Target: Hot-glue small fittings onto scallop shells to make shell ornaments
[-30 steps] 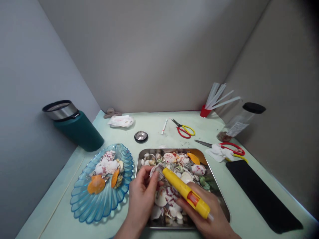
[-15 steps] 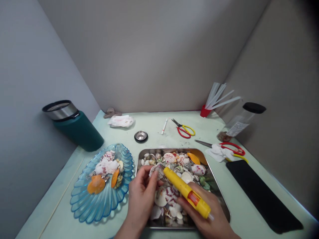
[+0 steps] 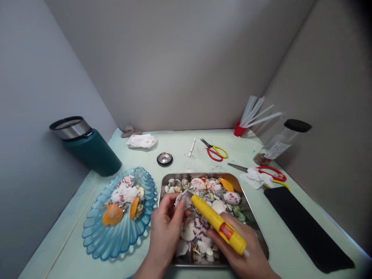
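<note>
Over the metal tray (image 3: pixel 259 236), my left hand (image 3: pixel 167 221) pinches a pale seashell (image 3: pixel 183 198) between thumb and fingers. My right hand (image 3: pixel 242 240) is wrapped round a yellow glue gun (image 3: pixel 210 214), with a red part in its window and a clear stick poking out of its rear. The gun's front end points at the shell; whether its tip touches the shell I cannot tell. Below both hands lie loose shells (image 3: pixel 200 228) in the tray: white, striped, green and orange ones. A blue scalloped dish (image 3: pixel 110 244) to the left holds a cluster of shells (image 3: pixel 123 195).
A green bottle (image 3: pixel 90 153) leans at the left; its lid (image 3: pixel 164 159) lies behind the tray. Further right are scissors (image 3: pixel 215 150), second scissors (image 3: pixel 270 173) by a tissue (image 3: pixel 254 178), a red cup (image 3: pixel 240 130) of clear sticks, a jar (image 3: pixel 277 145) and a black slab (image 3: pixel 308 228).
Both hands, the shell and the glue gun hold almost the same position. The whole view has shifted only very slightly.
</note>
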`<state>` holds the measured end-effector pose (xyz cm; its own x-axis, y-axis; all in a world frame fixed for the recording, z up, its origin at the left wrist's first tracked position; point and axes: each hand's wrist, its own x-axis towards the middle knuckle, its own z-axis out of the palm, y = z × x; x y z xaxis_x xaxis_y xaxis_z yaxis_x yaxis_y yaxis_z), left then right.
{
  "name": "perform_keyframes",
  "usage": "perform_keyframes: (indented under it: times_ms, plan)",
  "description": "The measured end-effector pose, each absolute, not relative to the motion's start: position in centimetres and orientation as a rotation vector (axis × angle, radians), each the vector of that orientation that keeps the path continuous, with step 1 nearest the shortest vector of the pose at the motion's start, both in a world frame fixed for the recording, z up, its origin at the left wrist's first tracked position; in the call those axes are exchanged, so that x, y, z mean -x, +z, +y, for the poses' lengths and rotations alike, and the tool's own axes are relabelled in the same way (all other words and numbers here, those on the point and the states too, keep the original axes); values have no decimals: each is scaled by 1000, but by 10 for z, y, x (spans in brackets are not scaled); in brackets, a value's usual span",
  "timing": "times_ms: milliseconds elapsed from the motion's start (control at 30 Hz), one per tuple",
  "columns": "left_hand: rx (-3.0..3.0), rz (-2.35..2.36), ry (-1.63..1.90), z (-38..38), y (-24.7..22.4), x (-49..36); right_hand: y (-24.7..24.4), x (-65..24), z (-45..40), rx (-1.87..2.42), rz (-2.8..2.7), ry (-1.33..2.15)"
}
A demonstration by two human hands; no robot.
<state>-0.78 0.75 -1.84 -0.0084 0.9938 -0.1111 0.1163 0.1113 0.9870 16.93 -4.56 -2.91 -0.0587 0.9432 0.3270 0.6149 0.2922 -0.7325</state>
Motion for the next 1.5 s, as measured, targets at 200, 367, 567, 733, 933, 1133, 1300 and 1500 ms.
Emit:
perform_keyframes:
  times_ms: [200,367,567,733,933,1133,1300,1500]
  plan:
    - [-1206,1355,1074,8,-19,8,-29,-169,-45,1415,-1789,516]
    - [-1180,1348,1080,8,-18,7,-27,-170,-45,1436,-1796,492]
    - [-1156,1335,1087,7,-15,7,-25,-169,-46,1454,-1796,499]
    - [-1164,1325,1097,8,-14,7,-23,-167,-46,1454,-1780,465]
    - [-1148,1322,1107,9,-12,7,-23,-167,-45,1441,-1779,492]
    - [-966,1286,1189,9,-6,5,-23,-166,-45,1453,-1739,470]
    - [-979,1285,1195,9,-3,5,-22,-166,-44,1430,-1731,445]
    - [-1007,1276,1169,9,-5,6,-25,-167,-46,1447,-1713,473]
